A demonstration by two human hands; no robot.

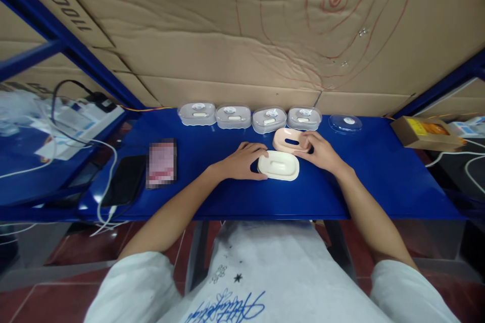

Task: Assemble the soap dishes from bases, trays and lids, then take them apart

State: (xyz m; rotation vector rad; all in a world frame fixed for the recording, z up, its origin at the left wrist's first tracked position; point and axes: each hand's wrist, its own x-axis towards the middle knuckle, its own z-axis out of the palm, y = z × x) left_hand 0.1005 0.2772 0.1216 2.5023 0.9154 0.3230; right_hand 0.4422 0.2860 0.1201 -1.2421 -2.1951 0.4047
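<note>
Behind peach dish, four clear-lidded cases; carton at right.

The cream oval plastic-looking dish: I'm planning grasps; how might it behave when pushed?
The cream oval dish seems stiff, given its moulded rim. Its shiny surface may be slippery. Its low, wide shape should resist tipping.

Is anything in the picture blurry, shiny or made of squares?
Head view: big squares hide the pink thing; head view: the plastic at far left looks blurry; head view: the peach dish has a little shine, and the white dish looks fairly clear.
</note>
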